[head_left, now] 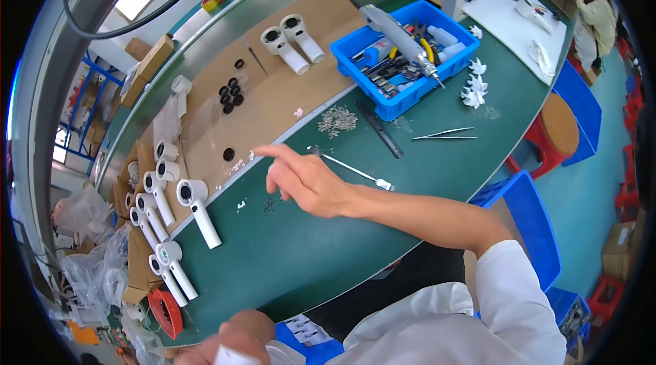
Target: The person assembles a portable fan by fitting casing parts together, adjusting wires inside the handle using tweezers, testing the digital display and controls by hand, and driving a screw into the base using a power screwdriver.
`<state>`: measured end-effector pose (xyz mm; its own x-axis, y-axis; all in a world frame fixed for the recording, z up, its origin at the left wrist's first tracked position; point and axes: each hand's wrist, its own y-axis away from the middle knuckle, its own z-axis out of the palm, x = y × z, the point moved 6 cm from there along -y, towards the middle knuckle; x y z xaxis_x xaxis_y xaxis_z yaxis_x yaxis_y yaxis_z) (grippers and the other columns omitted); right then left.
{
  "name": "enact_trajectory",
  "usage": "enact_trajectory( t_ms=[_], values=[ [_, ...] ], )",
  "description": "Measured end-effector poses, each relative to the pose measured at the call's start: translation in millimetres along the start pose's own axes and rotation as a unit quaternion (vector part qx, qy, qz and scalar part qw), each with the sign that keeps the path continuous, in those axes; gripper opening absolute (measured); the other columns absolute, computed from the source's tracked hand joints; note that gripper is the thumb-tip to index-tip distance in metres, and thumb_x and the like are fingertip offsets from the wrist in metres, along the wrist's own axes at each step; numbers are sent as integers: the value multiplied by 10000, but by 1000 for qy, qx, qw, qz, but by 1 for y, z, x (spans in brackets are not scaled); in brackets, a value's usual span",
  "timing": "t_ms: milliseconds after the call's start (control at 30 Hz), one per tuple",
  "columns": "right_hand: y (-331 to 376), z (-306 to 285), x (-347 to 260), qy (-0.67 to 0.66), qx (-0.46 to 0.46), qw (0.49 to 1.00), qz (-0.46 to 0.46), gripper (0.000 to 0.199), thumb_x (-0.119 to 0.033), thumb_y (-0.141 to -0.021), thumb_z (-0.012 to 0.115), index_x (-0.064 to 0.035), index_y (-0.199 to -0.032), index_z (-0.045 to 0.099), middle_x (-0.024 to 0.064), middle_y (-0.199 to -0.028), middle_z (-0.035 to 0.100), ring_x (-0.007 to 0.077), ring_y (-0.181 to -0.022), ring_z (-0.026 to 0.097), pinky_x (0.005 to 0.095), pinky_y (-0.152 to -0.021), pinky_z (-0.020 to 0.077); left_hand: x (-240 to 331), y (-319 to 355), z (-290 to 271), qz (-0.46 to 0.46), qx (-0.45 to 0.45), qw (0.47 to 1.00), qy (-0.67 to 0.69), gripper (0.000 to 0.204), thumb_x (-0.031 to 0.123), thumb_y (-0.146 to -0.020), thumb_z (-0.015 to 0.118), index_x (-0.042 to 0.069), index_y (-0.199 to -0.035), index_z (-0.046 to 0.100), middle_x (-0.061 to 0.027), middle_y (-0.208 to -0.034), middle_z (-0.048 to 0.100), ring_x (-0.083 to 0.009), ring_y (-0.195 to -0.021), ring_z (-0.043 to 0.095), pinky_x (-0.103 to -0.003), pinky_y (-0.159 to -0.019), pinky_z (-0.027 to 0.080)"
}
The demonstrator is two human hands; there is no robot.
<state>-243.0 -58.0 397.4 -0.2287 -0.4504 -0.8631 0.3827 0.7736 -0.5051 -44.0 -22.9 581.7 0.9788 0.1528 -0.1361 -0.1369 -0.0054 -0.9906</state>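
My right hand reaches over the green table with its forefinger stretched out and the other fingers loosely bent. Nothing shows in it. Its fingertip is close to some small white and pink parts by the edge of the brown board. At the lower edge my left hand is closed around a white piece, mostly cut off by the picture's edge. A white handheld fan lies left of my right hand. Close beneath that hand are tiny dark screws and a small white part.
Several white fan bodies line the left side. Black round caps rest on the brown board. Behind stands a blue bin of tools with an electric screwdriver across it. Tweezers and a metal pile lie nearer.
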Motion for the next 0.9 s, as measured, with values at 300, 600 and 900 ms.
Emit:
enact_trajectory(
  t_ms=[300, 600, 900],
  values=[
    [12, 20, 9, 43, -62, 996, 44, 343, -203, -1006, 415, -33, -1296, 480, 93, -744, 627, 204, -638, 605, 326, -627, 498, 30, -6, -10, 142, 54, 988, -10, 262, 290, -970, 485, 30, -972, 517, -25, -823, 505, -139, -627, 553, -233, -550, 474],
    [18, 21, 11, 90, -91, 991, 30, 300, -197, -1001, 433, -48, -1244, 525, 110, -703, 646, 274, -662, 657, 363, -626, 519, 6, 1, -42, -169, 172, 952, -190, 206, 272, -963, 506, 71, -989, 472, 2, -789, 483, -89, -635, 504, -246, -569, 473],
    [17, 24, 10, 94, -91, 991, 3, 264, -225, -995, 461, -57, -1186, 527, 140, -659, 619, 348, -642, 635, 440, -589, 482, 25, -1, -23, -47, 63, 982, -173, 249, 318, -957, 524, 85, -1021, 464, -8, -837, 496, -111, -615, 506, -246, -514, 455]
  ],
)
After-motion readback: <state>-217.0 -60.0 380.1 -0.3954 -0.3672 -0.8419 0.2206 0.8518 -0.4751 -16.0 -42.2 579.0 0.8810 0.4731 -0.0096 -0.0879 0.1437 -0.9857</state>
